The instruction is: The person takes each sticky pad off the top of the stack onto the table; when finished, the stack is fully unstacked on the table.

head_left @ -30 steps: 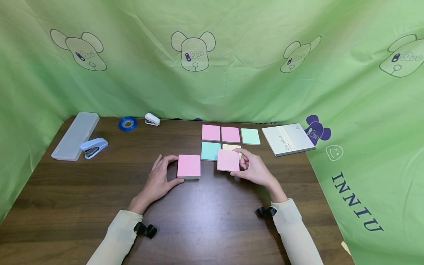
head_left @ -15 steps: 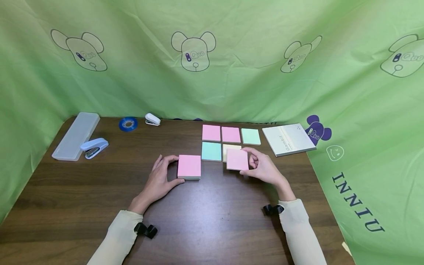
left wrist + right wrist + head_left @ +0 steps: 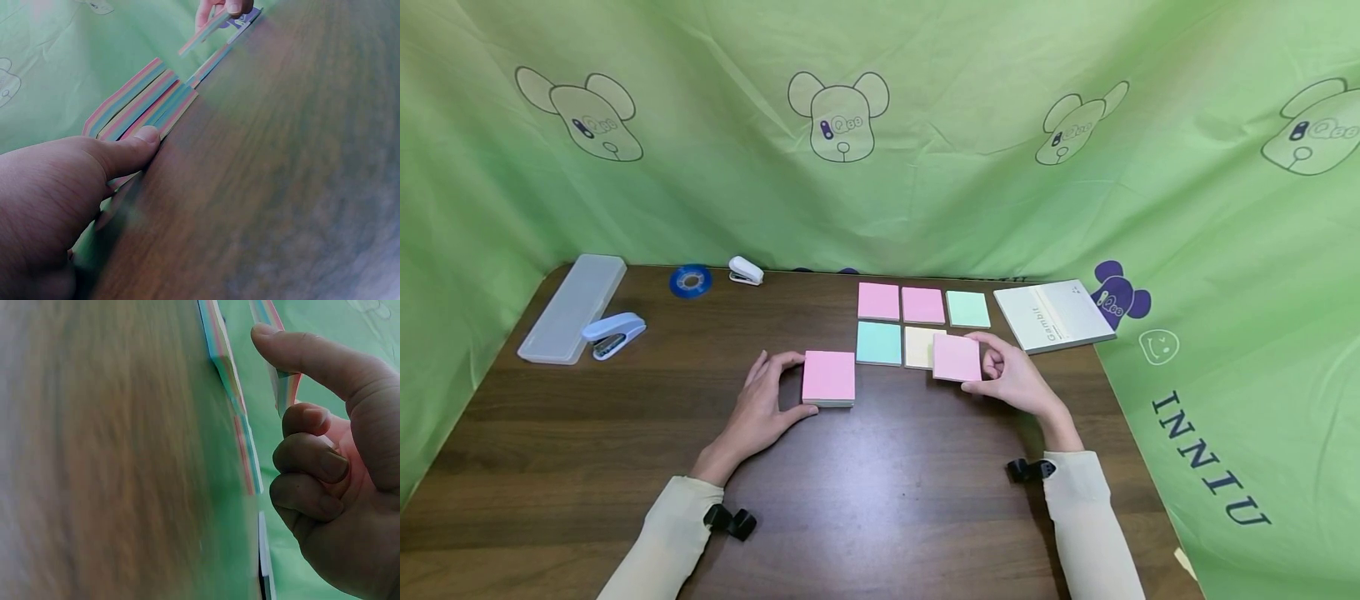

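My left hand grips a thick stack of sticky note pads standing on the table, thumb at the near side and fingers at the far left corner. In the left wrist view the stack shows several pads with striped coloured edges. My right hand pinches a pink sticky note pad by its right side, raised over the table and overlapping a yellow pad. The right wrist view shows the held pad's striped edge between thumb and index finger, the other fingers curled.
Behind lie a turquoise pad, two pink pads and a mint pad. A notebook lies at the back right. Far left are a translucent case, a blue stapler, a blue tape roll and a small white stapler.
My right hand has carried the pink pad to the right, uncovering most of the yellow pad. The left hand and its stack have stayed in place.
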Demonstrator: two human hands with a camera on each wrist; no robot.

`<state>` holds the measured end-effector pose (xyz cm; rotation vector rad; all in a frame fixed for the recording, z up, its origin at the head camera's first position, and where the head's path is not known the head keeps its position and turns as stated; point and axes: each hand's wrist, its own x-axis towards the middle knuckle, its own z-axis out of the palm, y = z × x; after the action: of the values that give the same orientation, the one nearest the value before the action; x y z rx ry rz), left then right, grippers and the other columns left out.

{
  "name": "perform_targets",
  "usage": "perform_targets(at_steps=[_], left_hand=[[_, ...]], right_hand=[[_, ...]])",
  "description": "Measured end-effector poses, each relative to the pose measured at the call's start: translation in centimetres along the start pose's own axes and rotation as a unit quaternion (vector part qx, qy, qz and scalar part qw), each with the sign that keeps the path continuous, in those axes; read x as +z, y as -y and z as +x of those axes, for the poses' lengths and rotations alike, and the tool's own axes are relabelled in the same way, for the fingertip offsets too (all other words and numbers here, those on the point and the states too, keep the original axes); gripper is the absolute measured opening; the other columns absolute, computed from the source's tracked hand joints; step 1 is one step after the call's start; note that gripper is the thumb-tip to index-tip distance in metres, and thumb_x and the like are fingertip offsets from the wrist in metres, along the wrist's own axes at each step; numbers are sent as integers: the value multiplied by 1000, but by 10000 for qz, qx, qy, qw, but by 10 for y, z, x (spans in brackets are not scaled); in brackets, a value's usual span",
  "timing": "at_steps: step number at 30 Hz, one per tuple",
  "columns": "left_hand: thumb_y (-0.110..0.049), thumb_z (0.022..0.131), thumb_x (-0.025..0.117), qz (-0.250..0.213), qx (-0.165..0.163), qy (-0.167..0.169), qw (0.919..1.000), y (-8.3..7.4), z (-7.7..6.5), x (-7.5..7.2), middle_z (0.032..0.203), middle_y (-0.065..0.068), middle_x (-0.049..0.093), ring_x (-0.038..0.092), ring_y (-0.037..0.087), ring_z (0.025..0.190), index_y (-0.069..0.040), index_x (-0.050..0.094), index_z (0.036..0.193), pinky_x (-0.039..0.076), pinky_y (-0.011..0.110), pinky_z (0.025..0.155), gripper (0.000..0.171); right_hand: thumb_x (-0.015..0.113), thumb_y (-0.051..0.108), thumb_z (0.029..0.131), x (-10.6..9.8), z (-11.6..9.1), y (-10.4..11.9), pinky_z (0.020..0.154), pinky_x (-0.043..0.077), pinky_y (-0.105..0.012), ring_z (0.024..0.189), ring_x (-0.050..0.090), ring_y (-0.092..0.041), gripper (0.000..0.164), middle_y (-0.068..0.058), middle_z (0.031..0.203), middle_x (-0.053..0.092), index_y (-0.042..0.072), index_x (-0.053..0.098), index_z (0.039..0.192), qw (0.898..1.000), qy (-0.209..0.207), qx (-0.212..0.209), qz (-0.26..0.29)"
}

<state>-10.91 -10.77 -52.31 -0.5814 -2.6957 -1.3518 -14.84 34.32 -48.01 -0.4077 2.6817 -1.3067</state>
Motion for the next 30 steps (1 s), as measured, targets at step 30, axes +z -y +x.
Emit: perform_targets(at_steps=[30], left_hand=[[-13, 84, 100, -14, -41, 19, 10000, -1, 0, 0, 151, 18, 63, 56, 37, 147, -6, 49, 150, 10, 62, 138, 84]], right_hand=[[98, 8, 83, -22, -8, -35, 65, 35, -23, 64, 41, -5, 85, 3, 71, 44, -4, 53, 155, 9983, 57, 503, -289]])
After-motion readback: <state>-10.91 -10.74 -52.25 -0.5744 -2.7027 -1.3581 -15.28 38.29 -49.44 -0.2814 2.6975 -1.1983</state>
